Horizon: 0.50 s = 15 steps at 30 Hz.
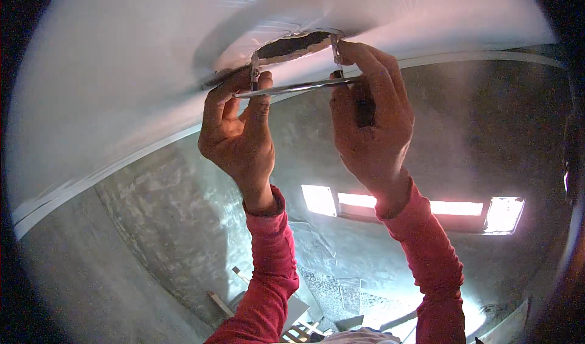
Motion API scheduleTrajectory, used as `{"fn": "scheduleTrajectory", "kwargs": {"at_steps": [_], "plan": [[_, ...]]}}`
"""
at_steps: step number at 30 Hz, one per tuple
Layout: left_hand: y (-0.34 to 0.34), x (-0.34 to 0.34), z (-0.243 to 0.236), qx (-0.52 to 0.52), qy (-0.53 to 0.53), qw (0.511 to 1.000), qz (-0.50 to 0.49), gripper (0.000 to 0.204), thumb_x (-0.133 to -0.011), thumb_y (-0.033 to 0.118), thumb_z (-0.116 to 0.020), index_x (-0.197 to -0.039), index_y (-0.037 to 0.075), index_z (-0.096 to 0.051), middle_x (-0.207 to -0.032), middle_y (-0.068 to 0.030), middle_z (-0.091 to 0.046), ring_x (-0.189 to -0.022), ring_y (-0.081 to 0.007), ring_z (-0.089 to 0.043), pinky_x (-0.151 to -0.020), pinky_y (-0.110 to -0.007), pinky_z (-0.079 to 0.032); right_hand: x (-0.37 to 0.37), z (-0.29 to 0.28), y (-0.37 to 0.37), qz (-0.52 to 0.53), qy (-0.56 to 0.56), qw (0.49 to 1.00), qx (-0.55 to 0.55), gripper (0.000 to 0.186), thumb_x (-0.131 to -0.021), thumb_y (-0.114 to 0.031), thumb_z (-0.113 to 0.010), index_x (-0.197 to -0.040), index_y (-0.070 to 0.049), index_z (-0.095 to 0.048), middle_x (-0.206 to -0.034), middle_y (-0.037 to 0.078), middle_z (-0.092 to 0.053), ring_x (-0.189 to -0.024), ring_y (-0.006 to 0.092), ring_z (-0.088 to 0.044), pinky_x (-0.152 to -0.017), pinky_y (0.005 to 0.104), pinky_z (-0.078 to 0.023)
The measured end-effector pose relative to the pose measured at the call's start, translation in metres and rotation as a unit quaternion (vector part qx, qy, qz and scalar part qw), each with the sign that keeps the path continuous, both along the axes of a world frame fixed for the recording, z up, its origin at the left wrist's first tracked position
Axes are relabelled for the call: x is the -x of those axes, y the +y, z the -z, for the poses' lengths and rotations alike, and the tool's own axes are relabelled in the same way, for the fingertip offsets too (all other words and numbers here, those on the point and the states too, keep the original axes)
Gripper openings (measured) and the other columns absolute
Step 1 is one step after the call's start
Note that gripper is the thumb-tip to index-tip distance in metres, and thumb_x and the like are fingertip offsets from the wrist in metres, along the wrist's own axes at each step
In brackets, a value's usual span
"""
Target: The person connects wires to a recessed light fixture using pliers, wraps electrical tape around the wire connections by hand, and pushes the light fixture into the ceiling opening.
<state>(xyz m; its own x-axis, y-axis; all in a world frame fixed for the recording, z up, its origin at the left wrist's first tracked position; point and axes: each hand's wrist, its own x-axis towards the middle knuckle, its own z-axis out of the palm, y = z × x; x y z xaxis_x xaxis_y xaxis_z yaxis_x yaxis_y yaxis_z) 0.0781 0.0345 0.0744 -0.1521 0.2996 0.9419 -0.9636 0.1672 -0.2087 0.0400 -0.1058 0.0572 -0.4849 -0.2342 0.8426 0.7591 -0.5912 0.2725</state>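
Overhead, a ragged-edged oval hole (292, 48) opens in a glossy white ceiling (122, 76). Just below it, a thin, flat recessed ceiling light (298, 87) is seen nearly edge-on, with an upright spring clip near each end reaching up to the rim of the hole. My left hand (241, 140) pinches the left end and its clip between thumb and fingers. At the other end my right hand (378, 118) is closed round the edge, its fingers raised against the right clip. A small dark patch in the right palm is too shadowed to make out.
Grey plastered walls (183, 191) meet the ceiling along a pale curved edge. Bright window-like openings (414, 205) glow in the wall behind my right forearm. Far below lie wooden pieces (222, 304) and other clutter on a brightly lit floor.
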Motion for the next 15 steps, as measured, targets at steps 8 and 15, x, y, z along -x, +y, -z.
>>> {"fn": "scheduleTrajectory", "kwargs": {"at_steps": [8, 15], "plan": [[0.002, -0.004, 0.001, -0.006, -0.004, 1.0, 0.011, 0.026, -0.078, -0.008, -0.073, -0.101, 0.0, -0.064, -0.108, -0.0123, -0.065, -0.104, -0.0206, -0.064, -0.092, -0.036, -0.054, 0.007, -0.005, -0.013, 0.046, -0.025, 0.998, 0.03, 0.035, -0.08, 0.01, -0.063, -0.113, -0.003, -0.064, -0.11, 0.007, -0.064, -0.06, 0.0029, -0.049, -0.052, 0.0196, -0.04], [0.004, -0.001, 0.002, -0.015, 0.01, 1.0, -0.005, 0.028, -0.079, -0.007, -0.073, -0.104, 0.0, -0.065, -0.11, -0.0122, -0.065, -0.105, -0.0212, -0.063, -0.092, -0.036, -0.055, 0.013, -0.006, -0.022, -0.048, 0.044, 0.996, 0.063, 0.029, -0.08, 0.004, -0.07, -0.107, -0.004, -0.067, -0.107, 0.011, -0.067, -0.074, 0.0135, -0.064, -0.06, 0.0238, -0.049]]}}
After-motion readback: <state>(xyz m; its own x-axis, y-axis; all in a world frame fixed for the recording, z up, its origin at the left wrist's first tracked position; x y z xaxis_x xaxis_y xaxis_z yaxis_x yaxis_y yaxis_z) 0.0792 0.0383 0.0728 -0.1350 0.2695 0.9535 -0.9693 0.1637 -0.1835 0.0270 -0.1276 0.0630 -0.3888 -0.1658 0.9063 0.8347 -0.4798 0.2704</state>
